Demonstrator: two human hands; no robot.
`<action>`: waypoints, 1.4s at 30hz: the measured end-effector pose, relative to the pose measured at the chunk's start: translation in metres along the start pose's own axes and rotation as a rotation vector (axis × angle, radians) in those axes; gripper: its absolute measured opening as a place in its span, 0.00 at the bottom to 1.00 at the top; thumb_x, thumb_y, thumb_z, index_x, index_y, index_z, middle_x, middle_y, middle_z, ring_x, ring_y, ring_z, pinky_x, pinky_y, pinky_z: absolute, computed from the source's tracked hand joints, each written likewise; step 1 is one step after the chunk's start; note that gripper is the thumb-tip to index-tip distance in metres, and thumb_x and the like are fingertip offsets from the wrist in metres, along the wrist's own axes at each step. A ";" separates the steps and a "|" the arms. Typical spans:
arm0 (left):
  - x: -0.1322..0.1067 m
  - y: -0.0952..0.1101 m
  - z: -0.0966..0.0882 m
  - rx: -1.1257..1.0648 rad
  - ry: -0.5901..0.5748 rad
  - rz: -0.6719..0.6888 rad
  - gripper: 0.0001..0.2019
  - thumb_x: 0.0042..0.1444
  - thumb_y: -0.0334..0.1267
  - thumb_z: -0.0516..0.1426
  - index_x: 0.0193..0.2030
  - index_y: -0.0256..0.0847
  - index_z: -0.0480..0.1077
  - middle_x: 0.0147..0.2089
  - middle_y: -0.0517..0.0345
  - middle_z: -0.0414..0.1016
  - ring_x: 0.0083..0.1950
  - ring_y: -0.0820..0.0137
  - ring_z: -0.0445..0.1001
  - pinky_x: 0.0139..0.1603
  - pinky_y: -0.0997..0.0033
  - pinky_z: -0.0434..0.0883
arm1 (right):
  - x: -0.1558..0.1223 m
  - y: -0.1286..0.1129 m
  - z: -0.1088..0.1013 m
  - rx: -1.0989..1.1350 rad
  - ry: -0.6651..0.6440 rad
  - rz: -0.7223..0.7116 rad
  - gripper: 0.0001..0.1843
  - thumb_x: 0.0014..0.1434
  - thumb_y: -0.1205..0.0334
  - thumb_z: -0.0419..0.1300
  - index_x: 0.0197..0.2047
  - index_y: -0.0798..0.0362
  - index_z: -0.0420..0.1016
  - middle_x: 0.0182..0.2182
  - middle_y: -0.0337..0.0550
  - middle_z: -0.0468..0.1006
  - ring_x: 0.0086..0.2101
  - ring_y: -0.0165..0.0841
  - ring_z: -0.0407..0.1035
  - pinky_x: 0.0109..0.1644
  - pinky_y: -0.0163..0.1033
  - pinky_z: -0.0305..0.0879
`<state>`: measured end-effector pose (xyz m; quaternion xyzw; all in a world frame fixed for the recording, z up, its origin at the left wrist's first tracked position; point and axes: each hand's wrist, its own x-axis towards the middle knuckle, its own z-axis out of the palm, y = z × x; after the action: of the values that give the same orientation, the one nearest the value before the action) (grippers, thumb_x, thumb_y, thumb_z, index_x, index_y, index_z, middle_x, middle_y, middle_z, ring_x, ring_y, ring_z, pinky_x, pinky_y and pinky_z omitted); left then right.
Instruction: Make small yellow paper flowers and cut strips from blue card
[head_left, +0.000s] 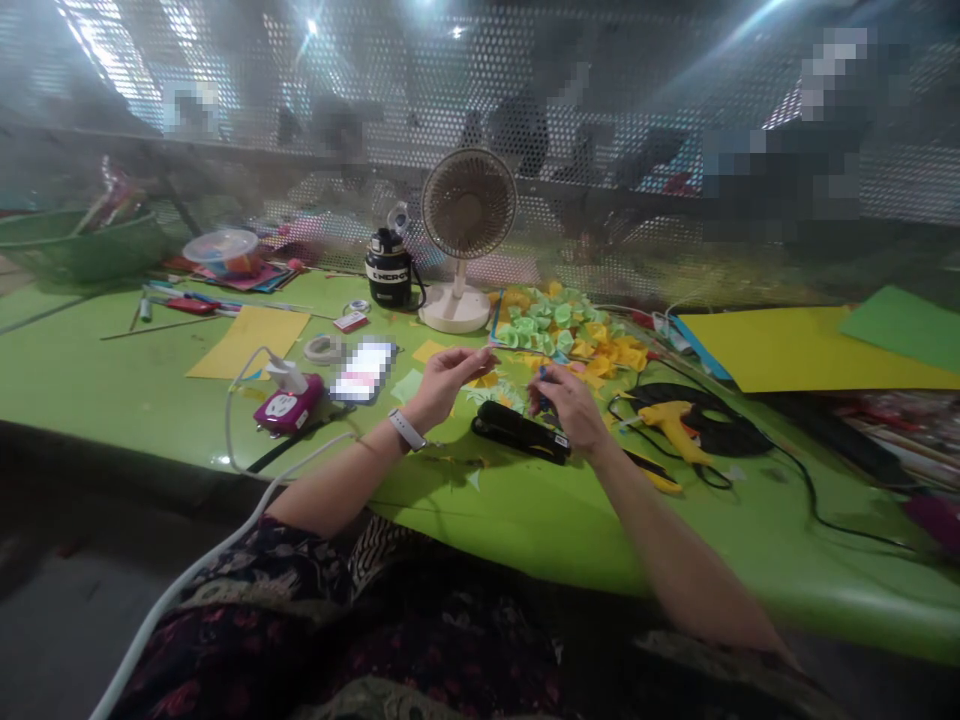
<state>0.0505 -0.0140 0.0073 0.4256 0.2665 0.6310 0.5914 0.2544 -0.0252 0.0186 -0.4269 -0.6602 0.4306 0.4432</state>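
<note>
Above the green tabletop (480, 520), I see the left hand (448, 385) curled, its grip unclear, apart from the right hand (571, 403) pinching a small blue item (542, 392) over a black stapler (517, 432).

The black jar (388, 268) has white letters that look like ENERGY. All the other labels are too small to read.

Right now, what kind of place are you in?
It looks like a craft workshop: a yellow hot glue gun, a black stapler, and piles of paper flowers on a green table.
</note>
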 end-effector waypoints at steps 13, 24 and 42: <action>-0.009 0.005 -0.006 0.151 -0.444 -0.397 0.17 0.45 0.50 0.72 0.30 0.37 0.79 0.32 0.51 0.81 0.33 0.70 0.79 0.35 0.71 0.77 | -0.010 -0.015 0.002 0.011 -0.178 0.021 0.17 0.49 0.51 0.64 0.39 0.51 0.73 0.23 0.32 0.67 0.22 0.26 0.55 0.26 0.35 0.50; -0.010 0.003 -0.007 0.144 -0.463 -0.418 0.17 0.44 0.49 0.73 0.29 0.37 0.78 0.31 0.53 0.80 0.31 0.72 0.77 0.34 0.71 0.77 | -0.011 -0.015 0.003 0.056 -0.285 0.096 0.16 0.47 0.49 0.67 0.32 0.52 0.72 0.23 0.34 0.71 0.22 0.24 0.56 0.24 0.33 0.50; -0.018 -0.004 0.006 0.245 -0.320 -0.347 0.22 0.49 0.46 0.71 0.47 0.35 0.76 0.43 0.49 0.82 0.40 0.68 0.82 0.33 0.75 0.76 | -0.003 -0.010 0.019 0.509 0.082 0.170 0.24 0.40 0.50 0.77 0.27 0.50 0.67 0.11 0.22 0.52 0.13 0.19 0.42 0.15 0.30 0.38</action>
<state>0.0568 -0.0318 0.0034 0.5364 0.3131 0.4079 0.6692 0.2355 -0.0345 0.0230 -0.3728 -0.4742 0.6004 0.5250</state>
